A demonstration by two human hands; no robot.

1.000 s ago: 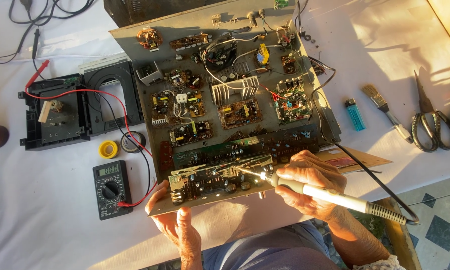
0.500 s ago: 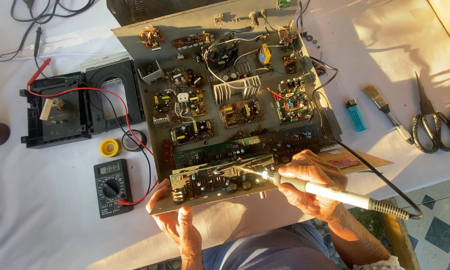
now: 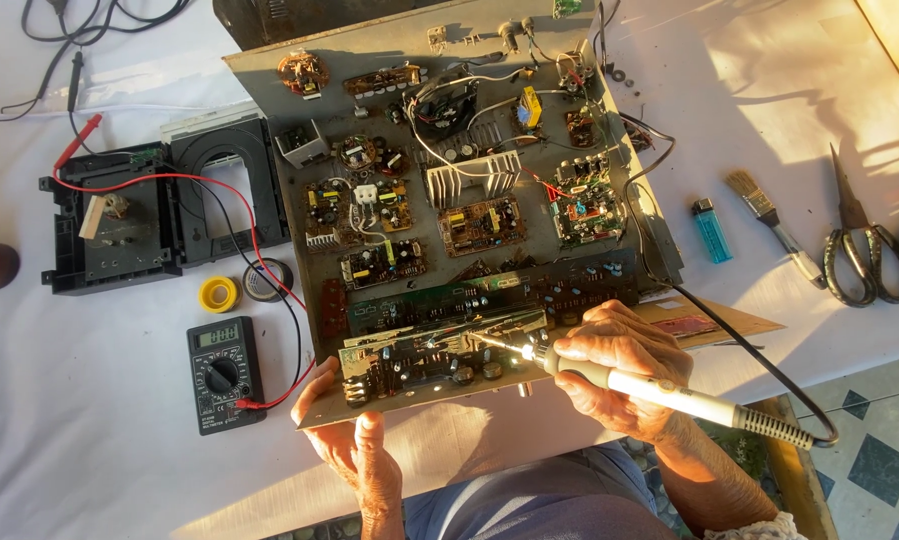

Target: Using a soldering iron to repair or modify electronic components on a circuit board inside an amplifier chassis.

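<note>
Head view: soldering iron [image 3: 659,392] lay with its long axis slanting, tip up-left on the raised circuit board [image 3: 439,362] at the table's near edge. Right hand [image 3: 619,375] gripped it firmly; left hand [image 3: 354,440] propped the board from below.

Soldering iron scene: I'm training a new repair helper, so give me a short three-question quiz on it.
1. True or false: the right hand holds the soldering iron.
2. What does the left hand grip? A) scissors B) the near edge of the circuit board C) the lighter
3. What lies between the blue lighter and the scissors?

Key: 1 true; 2 B; 3 a paintbrush.
</note>
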